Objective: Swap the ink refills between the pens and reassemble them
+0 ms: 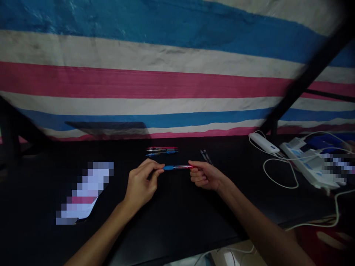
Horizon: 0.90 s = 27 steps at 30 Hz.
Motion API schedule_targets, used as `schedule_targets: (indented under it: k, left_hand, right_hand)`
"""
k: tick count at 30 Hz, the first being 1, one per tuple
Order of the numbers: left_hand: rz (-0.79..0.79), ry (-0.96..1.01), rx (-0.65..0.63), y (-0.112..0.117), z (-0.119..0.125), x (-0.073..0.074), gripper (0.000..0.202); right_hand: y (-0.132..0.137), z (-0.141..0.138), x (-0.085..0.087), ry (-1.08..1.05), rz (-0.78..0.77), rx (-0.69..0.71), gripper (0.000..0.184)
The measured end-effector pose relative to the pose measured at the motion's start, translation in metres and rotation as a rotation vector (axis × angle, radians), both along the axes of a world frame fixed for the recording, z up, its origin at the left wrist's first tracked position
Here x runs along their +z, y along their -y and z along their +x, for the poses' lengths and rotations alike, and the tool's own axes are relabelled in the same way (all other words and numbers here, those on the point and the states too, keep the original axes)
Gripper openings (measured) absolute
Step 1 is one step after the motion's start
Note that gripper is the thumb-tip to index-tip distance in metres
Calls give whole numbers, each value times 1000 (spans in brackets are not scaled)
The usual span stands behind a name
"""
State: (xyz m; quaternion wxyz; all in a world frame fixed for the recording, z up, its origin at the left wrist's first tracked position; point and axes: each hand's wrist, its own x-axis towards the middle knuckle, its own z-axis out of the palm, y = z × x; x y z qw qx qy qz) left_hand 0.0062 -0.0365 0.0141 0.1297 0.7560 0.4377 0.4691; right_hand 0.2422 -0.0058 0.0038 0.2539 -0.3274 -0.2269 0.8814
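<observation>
Black surface [177,221] w/ a striped blue, white & pink sheet [166,81] hanging behind it, dim light.

We're holding a pen [177,167] between both hands, lifted just above the surface, roughly level, at mid-frame. Our left hand [141,183] is pinching the blue grip end w/ thumb & forefinger, other fingers curled in. Our right hand [205,175] is closed around the red end, fingers folded tight, thumb on top. Clear barrel is showing between the two hands.

Going outward: just beyond the pen, near the back edge of the surface, a small row of pens [162,150] is lying side by side, pink & blue ones visible. To the right of those, near our right hand, two dark pens [206,156] are lying at a slant, close together.

Further left, well apart from our left hand, a flat item is sitting on the surface; it's blurred, can't tell what it is.

Far right: a white power bank [263,143] w/ a white cable [277,177] looping off it across the surface, & beside it a pile of white & blue packets [305,159], partly blurred. A dark bar [305,79] is slanting up across the sheet on the right side.
</observation>
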Motion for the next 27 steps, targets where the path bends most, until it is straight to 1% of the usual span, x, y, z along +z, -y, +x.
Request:
schedule_targets:
  k: [2,3,5,7,8,9,10,12,14,17,20,24,27]
  left_hand:
    - [12,-13,-32,1,2,-1,7]
    - [-1,-16,-53,1,3,-2,7]
    - [-67,-28,-100,2,7,-4,6]
    - [-169,-41,-150,3,11,-7,6]
    - [-221,-39,-172,3,13,-8,5]
    - [-266,-26,-190,4,15,-9,5]
    - [-303,-1,-204,4,17,-10,6]
    - [-354,63,-228,5,19,-12,7]
    - [-384,114,-250,5,21,-13,9]
    - [-418,141,-274,4,21,-15,10]
    - [-454,135,-295,4,21,-17,12]
    - [-486,106,-279,3,20,-18,14]
    - [-484,93,-278,1,19,-17,15]
  right_hand:
    - [0,-4,-2,35,97,-112,43]
    - [0,-7,-2,67,174,-201,44]
    - [1,-11,-2,175,386,-420,44]
    - [3,-15,1,306,628,-588,36]
    - [4,-16,3,363,739,-629,32]
    - [6,-17,5,402,827,-637,29]
    - [7,-18,7,417,882,-624,29]
    - [10,-20,9,388,908,-592,30]
    - [11,-22,9,316,864,-575,32]
    - [10,-23,5,245,778,-609,31]
    - [8,-21,2,238,736,-629,28]
    - [7,-19,1,235,756,-608,26]
    - [8,-22,2,242,790,-655,24]
